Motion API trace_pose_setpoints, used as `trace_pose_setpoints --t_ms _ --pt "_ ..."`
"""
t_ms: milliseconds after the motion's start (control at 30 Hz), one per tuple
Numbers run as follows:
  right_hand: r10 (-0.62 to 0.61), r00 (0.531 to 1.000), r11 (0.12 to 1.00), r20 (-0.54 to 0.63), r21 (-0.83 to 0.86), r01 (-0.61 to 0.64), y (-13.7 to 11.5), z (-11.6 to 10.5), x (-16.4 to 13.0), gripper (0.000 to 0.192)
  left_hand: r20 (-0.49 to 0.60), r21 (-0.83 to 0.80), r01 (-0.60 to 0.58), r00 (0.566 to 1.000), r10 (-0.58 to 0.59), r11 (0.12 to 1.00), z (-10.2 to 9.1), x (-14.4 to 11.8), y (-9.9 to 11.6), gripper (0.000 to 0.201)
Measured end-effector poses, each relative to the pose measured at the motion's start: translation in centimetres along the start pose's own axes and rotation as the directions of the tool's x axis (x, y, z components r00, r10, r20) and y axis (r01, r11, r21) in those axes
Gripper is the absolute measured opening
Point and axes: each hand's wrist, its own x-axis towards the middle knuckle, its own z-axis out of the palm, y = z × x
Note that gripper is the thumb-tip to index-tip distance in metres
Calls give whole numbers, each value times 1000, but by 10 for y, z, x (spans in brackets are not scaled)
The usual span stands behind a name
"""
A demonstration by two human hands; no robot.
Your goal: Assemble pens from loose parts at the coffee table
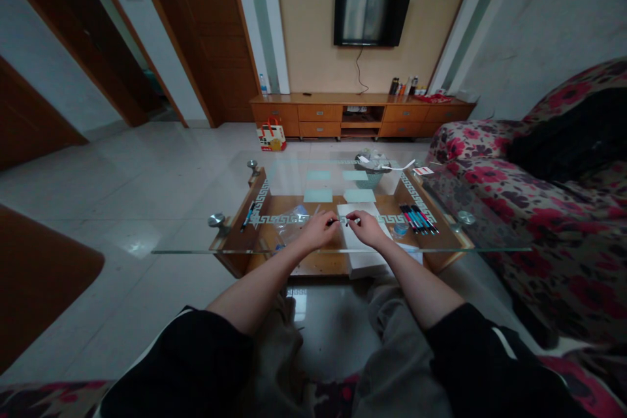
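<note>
Over the near middle of a glass coffee table [196,235], my left hand [318,230] and my right hand [366,227] meet, fingers closed on the two ends of a small dark pen [340,221]. Under my right hand lies a white paper pad [365,255]. A clear plastic bag [289,221] sits just left of my left hand. Several pens [418,218] lie in a row to the right of my right hand, and a single dark pen [247,215] lies at the table's left.
A mesh basket [369,170] with white items stands at the table's far side. A floral sofa [539,209] runs along the right. Across the tiled floor stand a wooden TV cabinet [362,115], a wall TV [372,14] and a red-and-white bag [272,135].
</note>
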Motion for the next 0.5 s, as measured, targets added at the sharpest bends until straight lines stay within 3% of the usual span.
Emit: trace_pose_setpoints --t_ms 267,500 --pt "-71 987 989 144 -115 88 0 6 -2 28 11 9 1 1000 -1 1000 -1 0 -1 27" --pt "-73 982 984 174 -147 100 -1 6 -3 27 34 14 8 999 -8 1000 -4 -1 1 30"
